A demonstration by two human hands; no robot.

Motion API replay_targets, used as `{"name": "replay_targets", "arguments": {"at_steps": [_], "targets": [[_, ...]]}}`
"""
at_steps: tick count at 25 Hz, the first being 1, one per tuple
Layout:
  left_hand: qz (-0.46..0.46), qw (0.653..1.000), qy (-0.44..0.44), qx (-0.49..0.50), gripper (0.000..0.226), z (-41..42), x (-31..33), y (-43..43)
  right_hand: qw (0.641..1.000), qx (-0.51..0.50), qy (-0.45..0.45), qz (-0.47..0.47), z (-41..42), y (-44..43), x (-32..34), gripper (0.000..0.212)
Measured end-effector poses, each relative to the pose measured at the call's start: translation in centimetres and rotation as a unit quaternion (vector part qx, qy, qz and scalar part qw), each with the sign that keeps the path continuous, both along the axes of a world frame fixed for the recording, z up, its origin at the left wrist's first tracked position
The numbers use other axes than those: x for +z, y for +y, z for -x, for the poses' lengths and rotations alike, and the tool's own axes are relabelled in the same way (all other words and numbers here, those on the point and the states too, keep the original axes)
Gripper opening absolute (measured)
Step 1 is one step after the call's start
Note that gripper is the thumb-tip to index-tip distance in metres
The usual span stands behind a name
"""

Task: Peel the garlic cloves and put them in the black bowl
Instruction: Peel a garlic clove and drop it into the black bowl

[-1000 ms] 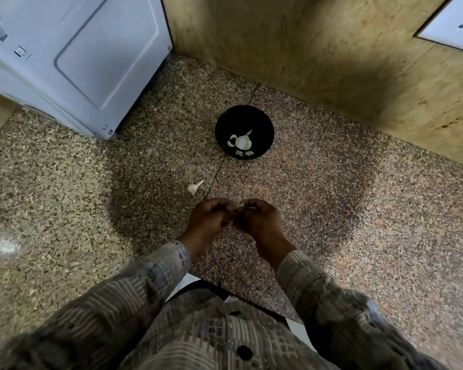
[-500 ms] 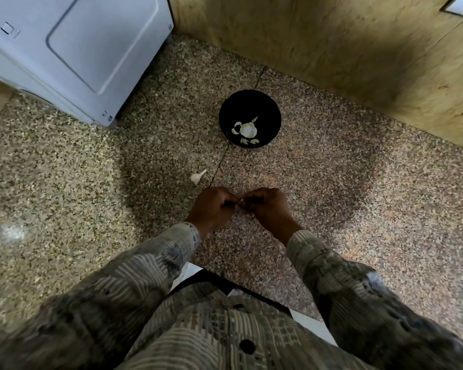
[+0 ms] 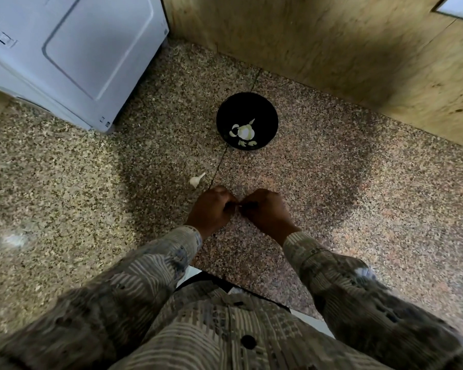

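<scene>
A black bowl (image 3: 225, 113) stands on the speckled stone counter, holding a garlic bulb (image 3: 245, 131) and several pale cloves. A loose white garlic piece (image 3: 196, 179) lies on the counter between the bowl and my hands. My left hand (image 3: 211, 209) and my right hand (image 3: 265, 209) meet fingertip to fingertip just below it, both pinched on a small garlic clove (image 3: 238, 206) that is almost wholly hidden by the fingers.
A white appliance (image 3: 72, 49) stands at the back left. A tan stone wall (image 3: 332, 49) runs behind the bowl. The counter's front edge (image 3: 251, 289) lies close to my body.
The view has shifted slightly; my hands stay together on the clove, fingers working at it. The bowl and the loose piece have not moved.
</scene>
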State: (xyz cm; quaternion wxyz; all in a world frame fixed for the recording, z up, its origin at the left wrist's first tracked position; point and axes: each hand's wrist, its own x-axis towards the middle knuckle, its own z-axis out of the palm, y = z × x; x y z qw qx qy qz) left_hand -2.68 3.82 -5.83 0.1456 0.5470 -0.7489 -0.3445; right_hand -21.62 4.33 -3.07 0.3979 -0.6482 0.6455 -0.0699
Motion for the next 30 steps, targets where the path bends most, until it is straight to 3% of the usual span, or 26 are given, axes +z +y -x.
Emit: {"name": "replay_targets", "arguments": {"at_steps": [3, 6, 10, 15, 20, 25, 28, 29, 30], "targets": [[0.001, 1.0, -0.016, -0.008, 0.016, 0.0, 0.1, -0.6, 0.998, -0.041, -0.033, -0.022, 0.2, -0.5, 0.1, 0.008], [-0.015, 0.999, -0.011, -0.037, 0.013, -0.3, 0.2, -1.4, 0.99, -0.087, -0.018, -0.107, -0.2, -2.2, 0.4, 0.006], [-0.015, 0.997, 0.005, -0.08, 0.011, -1.0, -0.3, -1.9, 0.994, 0.019, 0.043, -0.101, -0.4, -4.1, 1.0, 0.012], [-0.008, 0.998, 0.008, -0.055, 0.007, -0.6, -0.4, -1.8, 0.985, 0.09, 0.103, -0.102, -0.9, -4.6, 1.1, 0.017], [-0.01, 0.999, 0.01, -0.044, 0.01, -0.5, -0.6, -1.9, 0.988, 0.066, 0.104, -0.094, -1.0, -3.3, 0.8, 0.01], [-0.005, 0.999, 0.019, -0.029, 0.009, -0.5, -0.5, -1.8, 0.989, -0.024, 0.094, -0.116, -1.6, -2.5, 1.2, 0.013], [-0.075, 0.995, 0.054, 0.03, 0.007, -0.3, 0.1, -1.7, 0.976, -0.158, -0.048, -0.142, -1.0, -1.7, 2.0, 0.005], [-0.149, 0.98, 0.102, 0.089, 0.009, -0.1, 0.7, -1.8, 0.956, -0.222, -0.117, -0.154, -0.9, -1.3, 2.4, 0.006], [-0.234, 0.942, 0.178, 0.16, 0.01, 0.1, 1.4, -1.9, 0.921, -0.285, -0.2, -0.172, -0.9, -1.0, 2.8, 0.006]]}}
